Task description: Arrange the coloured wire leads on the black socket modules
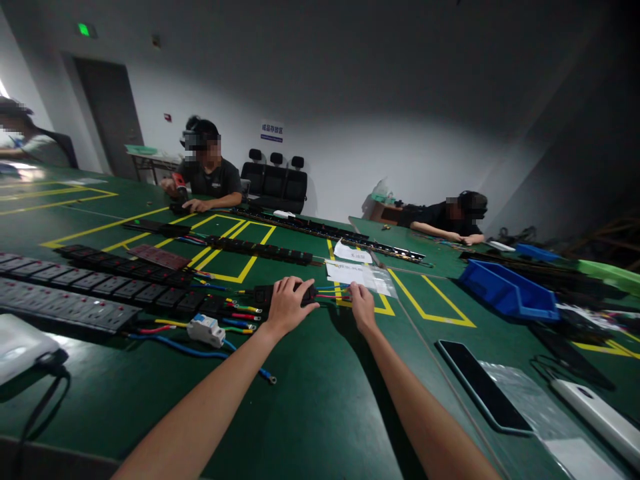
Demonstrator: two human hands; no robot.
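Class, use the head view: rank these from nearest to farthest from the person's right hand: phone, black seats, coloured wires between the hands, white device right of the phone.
From the right hand:
1. Wires: at its fingertips, on its left.
2. Phone: to its right, nearer the camera.
3. White device: farther right.
4. Seats: across the room, by the wall.

The sign (273, 129) on the wall (360, 100) reads "成品存放区".
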